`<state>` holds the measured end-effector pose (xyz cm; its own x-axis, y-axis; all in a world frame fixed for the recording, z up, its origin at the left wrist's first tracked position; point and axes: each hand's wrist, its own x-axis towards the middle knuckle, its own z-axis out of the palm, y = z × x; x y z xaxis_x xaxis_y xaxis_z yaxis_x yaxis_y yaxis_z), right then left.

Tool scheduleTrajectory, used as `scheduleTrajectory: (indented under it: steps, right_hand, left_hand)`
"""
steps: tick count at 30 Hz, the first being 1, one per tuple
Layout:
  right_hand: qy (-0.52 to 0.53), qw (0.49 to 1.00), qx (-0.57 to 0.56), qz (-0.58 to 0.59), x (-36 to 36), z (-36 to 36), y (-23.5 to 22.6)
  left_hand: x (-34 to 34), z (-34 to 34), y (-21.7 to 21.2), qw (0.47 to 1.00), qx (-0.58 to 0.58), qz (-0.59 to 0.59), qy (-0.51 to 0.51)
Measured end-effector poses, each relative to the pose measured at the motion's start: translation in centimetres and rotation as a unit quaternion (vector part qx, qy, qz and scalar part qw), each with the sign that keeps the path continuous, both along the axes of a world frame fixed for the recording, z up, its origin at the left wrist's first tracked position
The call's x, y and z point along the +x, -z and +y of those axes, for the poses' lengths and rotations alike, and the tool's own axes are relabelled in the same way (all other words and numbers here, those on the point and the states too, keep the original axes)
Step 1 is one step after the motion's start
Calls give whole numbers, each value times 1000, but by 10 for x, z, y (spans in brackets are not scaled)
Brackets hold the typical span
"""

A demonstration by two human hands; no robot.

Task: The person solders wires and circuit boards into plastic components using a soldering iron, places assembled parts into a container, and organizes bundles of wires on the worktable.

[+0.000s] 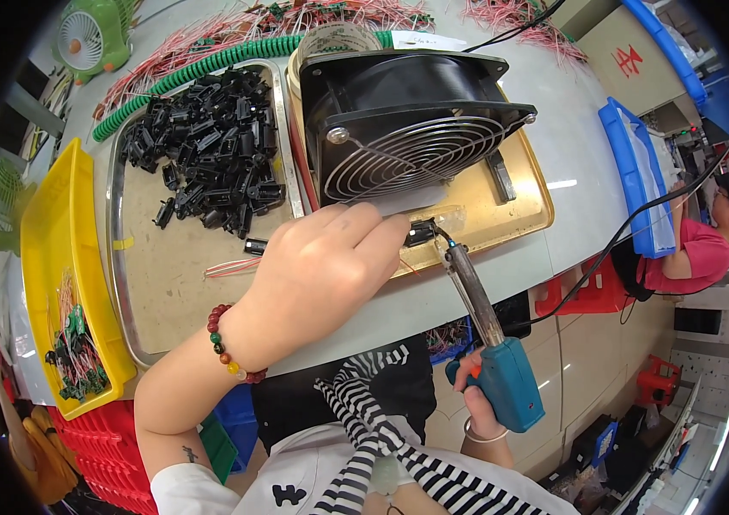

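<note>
My left hand (317, 266), a beaded bracelet on its wrist, reaches across the bench's near edge. Its fingers pinch a small black plastic housing (420, 233) over the gold-coloured tray (532, 193). A teal soldering gun (508, 386) is gripped in my right hand (477, 405), fingers around the handle by the orange trigger. The gun's tip meets or nearly meets the housing's right end; contact is too small to tell. Just behind stands a black fan (407, 120) with a wire grille. Another black housing (254, 246) and thin red wires (231, 269) show beside my left hand.
A metal tray (137, 300) holds a heap of black housings (205, 142). Left of it, a yellow bin (34, 223) contains wired green boards (79, 356). Wire bundles (235, 26) and a green coiled hose (197, 69) lie behind. A person (690, 240) sits at right near a blue tray (630, 172).
</note>
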<state>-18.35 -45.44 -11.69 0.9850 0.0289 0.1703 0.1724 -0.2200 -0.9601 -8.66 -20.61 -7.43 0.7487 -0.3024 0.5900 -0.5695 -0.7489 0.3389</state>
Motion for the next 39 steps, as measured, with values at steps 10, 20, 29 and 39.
scheduleTrajectory:
  steps: [10, 20, 29, 39]
  right_hand:
    - [-10, 991, 116, 63, -7, -2, 8]
    - [-38, 986, 162, 21, -9, -10, 19]
    - [-32, 985, 169, 19, -8, -9, 17]
    - [-22, 983, 181, 16, -8, -11, 17]
  left_hand:
    - [0, 0, -1, 1000, 0, -4, 2]
    - [0, 1, -1, 1000, 8, -4, 1]
    - [1, 0, 0, 1000, 8, -5, 0]
    - [2, 6, -12, 999, -14, 20, 41]
